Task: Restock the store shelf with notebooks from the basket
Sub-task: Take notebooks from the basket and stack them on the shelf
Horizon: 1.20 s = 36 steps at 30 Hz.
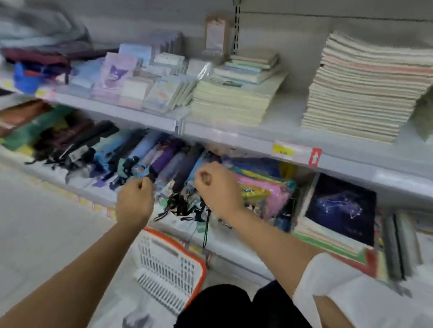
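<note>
My left hand (134, 201) and my right hand (217, 189) are both raised as curled fists in front of the lower shelf, and I see nothing held in either. A white basket with an orange rim (195, 262) sits on the floor below my forearms; its inside is blurred. On the middle shelf (234, 137) lie a tall stack of notebooks (366, 85) at the right and a cream stack (236, 99) nearer the centre. A dark constellation-cover notebook (340, 210) leans on the lower shelf to the right of my right hand.
Folded umbrellas (135, 153) fill the lower shelf right behind my hands, their straps hanging over the edge. Small pastel notepads (141, 85) crowd the middle shelf's left part. A bare gap separates the two notebook stacks. Pale floor lies at the left.
</note>
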Each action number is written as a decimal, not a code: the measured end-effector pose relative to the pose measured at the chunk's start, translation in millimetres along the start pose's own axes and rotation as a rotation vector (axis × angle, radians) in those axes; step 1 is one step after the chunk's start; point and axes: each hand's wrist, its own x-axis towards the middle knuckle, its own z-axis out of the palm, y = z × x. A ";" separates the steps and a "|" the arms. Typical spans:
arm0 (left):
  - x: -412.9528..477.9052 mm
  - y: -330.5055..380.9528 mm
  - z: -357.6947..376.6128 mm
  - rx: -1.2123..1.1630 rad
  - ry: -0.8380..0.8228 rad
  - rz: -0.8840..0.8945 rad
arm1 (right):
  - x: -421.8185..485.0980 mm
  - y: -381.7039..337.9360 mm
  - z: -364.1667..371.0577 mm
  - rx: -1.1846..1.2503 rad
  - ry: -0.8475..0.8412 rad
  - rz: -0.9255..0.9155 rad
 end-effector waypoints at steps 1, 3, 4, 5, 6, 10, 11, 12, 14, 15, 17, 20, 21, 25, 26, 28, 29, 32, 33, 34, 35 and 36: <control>-2.3 -18.5 -6.5 -0.029 0.001 -0.059 | -8.0 -0.2 21.3 0.015 -0.043 0.022; -6.4 -50.1 -14.4 -0.080 0.012 -0.157 | -25.4 -0.6 61.8 0.045 -0.102 0.058; -8.9 -64.5 -16.8 -0.097 0.021 -0.198 | -34.7 -1.5 79.9 0.058 -0.139 0.082; -11.2 -78.5 -19.3 -0.112 0.019 -0.235 | -43.2 -2.3 96.8 0.077 -0.185 0.110; -12.5 -92.7 -21.1 -0.129 0.012 -0.266 | -50.6 -1.2 113.3 0.098 -0.239 0.148; -18.9 -152.6 -27.0 -0.151 -0.005 -0.389 | -81.8 17.4 174.6 0.237 -0.431 0.401; -20.5 -166.7 -27.8 -0.152 -0.009 -0.424 | -89.7 23.6 186.4 0.271 -0.459 0.446; -21.2 -180.6 -28.1 -0.152 -0.011 -0.466 | -96.5 29.0 194.8 0.281 -0.490 0.484; -23.5 -205.1 -29.3 -0.153 -0.006 -0.574 | -106.0 38.4 206.5 0.263 -0.565 0.529; -25.8 -217.2 -29.9 -0.163 -0.004 -0.635 | -108.8 43.8 211.9 0.234 -0.604 0.531; -33.6 -242.2 -30.1 -0.188 -0.004 -0.758 | -112.3 53.1 220.8 0.107 -0.656 0.497; -50.4 -276.5 -22.3 -0.209 0.005 -0.943 | -116.2 63.2 233.1 -0.026 -0.659 0.484; -55.5 -286.8 -18.7 -0.224 0.016 -1.000 | -116.0 62.9 236.6 -0.024 -0.664 0.486; -65.0 -320.8 -2.0 -0.241 -0.007 -1.159 | -112.3 64.5 253.6 0.018 -0.708 0.507; -64.5 -328.2 3.5 -0.210 -0.033 -1.161 | -112.1 66.2 257.4 0.019 -0.711 0.508; -65.8 -340.5 12.8 -0.092 -0.090 -1.162 | -112.8 71.7 265.3 0.038 -0.715 0.509; -68.2 -344.7 16.6 -0.037 -0.125 -1.180 | -112.5 74.0 268.3 0.054 -0.718 0.521; -81.8 -359.8 29.3 0.023 -0.217 -1.201 | -111.4 81.5 273.6 0.122 -0.711 0.599; -86.3 -364.8 31.8 0.044 -0.214 -1.197 | -111.3 83.8 274.1 0.141 -0.705 0.620; -89.1 -371.2 34.0 0.073 -0.188 -1.188 | -110.9 84.9 274.3 0.153 -0.701 0.636; -90.6 -376.1 35.2 0.084 -0.153 -1.193 | -110.3 85.6 274.4 0.161 -0.697 0.642; -91.5 -381.3 36.5 0.066 -0.109 -1.198 | -110.2 86.3 275.0 0.162 -0.694 0.647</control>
